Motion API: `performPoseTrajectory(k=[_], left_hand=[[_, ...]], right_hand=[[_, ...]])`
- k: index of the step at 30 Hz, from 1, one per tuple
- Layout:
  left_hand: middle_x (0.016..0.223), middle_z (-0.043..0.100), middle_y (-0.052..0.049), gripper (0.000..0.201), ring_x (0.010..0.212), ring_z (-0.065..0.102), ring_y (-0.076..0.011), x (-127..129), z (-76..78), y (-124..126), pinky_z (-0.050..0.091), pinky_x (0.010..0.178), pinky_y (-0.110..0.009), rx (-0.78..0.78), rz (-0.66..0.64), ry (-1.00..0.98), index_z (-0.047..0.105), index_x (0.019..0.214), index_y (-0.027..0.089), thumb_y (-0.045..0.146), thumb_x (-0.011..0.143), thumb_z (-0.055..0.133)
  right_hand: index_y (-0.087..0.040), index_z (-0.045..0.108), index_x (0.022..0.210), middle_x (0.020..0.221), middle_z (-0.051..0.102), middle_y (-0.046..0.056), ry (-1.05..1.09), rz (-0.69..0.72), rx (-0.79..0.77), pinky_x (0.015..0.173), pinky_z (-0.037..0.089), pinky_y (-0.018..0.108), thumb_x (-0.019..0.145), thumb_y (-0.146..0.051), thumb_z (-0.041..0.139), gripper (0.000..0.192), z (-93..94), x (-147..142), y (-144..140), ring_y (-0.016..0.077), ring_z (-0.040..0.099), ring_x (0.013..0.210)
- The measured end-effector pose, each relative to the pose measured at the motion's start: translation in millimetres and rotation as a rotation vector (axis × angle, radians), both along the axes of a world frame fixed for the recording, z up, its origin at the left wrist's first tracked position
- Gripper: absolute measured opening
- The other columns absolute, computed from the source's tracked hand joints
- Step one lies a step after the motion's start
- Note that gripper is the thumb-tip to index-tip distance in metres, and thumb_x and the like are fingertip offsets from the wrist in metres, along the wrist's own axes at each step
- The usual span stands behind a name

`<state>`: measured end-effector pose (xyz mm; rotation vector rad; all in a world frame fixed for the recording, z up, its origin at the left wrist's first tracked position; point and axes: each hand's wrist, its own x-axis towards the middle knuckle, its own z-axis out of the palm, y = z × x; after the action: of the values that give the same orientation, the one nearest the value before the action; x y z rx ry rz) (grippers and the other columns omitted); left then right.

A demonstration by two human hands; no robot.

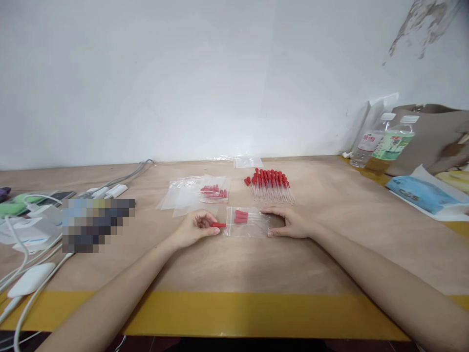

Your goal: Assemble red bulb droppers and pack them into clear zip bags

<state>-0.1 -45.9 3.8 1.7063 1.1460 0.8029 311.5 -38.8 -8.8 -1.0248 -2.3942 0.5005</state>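
1. The left hand (pixel 196 229) pinches the red bulb of a dropper (pixel 219 225) between thumb and fingertips, its tip at the open mouth of a small clear bag (pixel 247 222).
2. The right hand (pixel 289 222) lies flat and unclenched, fingers pressing the bag's far end onto the table (pixel 234 264); it grips nothing.
3. The bag lies flat between the two hands, with several red-bulbed droppers already inside.
4. Just behind the hands, a loose pile of droppers (pixel 270 186) is spread in a fan, red bulbs pointing toward the wall.
5. To the pile's left lies a stack of clear bags (pixel 196 193), the top one filled with droppers.
6. White cables and chargers (pixel 32 244) crowd the table's left edge.
7. Two water bottles (pixel 384 142) stand at the far right by a brown bag (pixel 432 137).
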Motion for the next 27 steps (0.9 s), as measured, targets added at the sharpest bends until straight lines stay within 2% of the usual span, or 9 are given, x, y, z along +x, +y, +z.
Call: performPoseTrajectory(k=[3,8,13,16,19,27], left_hand=[[0.066,0.062,0.000,0.026,0.060,0.057,-0.0106,5,-2.6,1,0.044,0.060,-0.023,-0.019,0.006,-0.007,0.060,0.076,0.014,0.028,0.058,0.072],[0.069,0.064,-0.002,0.022,0.066,0.058,-0.0128,21,-7.7,3,0.045,0.065,-0.026,-0.012,0.038,-0.015,0.059,0.075,0.014,0.033,0.065,0.066],[0.071,0.059,-0.002,0.022,0.061,0.053,-0.0108,17,-6.8,6,0.042,0.060,-0.024,0.221,0.101,0.105,0.061,0.082,0.014,0.030,0.067,0.062],[0.072,0.059,-0.002,0.026,0.060,0.051,-0.0104,11,-7.5,6,0.040,0.058,-0.023,0.230,0.041,0.201,0.062,0.090,0.015,0.030,0.069,0.060],[0.068,0.058,-0.001,0.023,0.056,0.047,-0.0095,13,-10.3,6,0.037,0.053,-0.021,0.217,-0.025,0.245,0.062,0.086,0.015,0.033,0.071,0.058],[0.061,0.051,0.002,0.023,0.054,0.042,-0.0078,27,-15.1,4,0.033,0.050,-0.019,0.230,-0.091,0.186,0.059,0.081,0.014,0.035,0.073,0.057]], right_hand=[[-0.020,0.052,0.117,0.119,0.054,0.008,0.004,0.004,0.010,0.092,0.038,0.041,0.062,-0.052,0.065,0.065,-1.5,0,1,0.0247,0.049,0.109],[-0.021,0.052,0.117,0.119,0.054,0.008,0.002,0.010,0.010,0.092,0.038,0.041,0.062,-0.053,0.065,0.065,-2.7,0,2,0.0251,0.049,0.109],[-0.021,0.052,0.118,0.119,0.054,0.008,-0.012,-0.003,0.004,0.092,0.038,0.042,0.062,-0.053,0.064,0.065,0.0,0,1,0.0253,0.049,0.109],[-0.021,0.051,0.118,0.120,0.053,0.008,-0.011,0.002,0.001,0.093,0.038,0.041,0.063,-0.053,0.064,0.065,-1.7,0,2,0.0251,0.048,0.110],[-0.021,0.051,0.118,0.120,0.053,0.007,-0.003,0.010,0.003,0.094,0.037,0.041,0.063,-0.053,0.064,0.065,-4.3,1,4,0.0246,0.048,0.110],[-0.019,0.052,0.117,0.118,0.054,0.008,-0.002,0.002,0.003,0.091,0.039,0.039,0.063,-0.053,0.064,0.065,-4.4,0,3,0.0240,0.050,0.107]])
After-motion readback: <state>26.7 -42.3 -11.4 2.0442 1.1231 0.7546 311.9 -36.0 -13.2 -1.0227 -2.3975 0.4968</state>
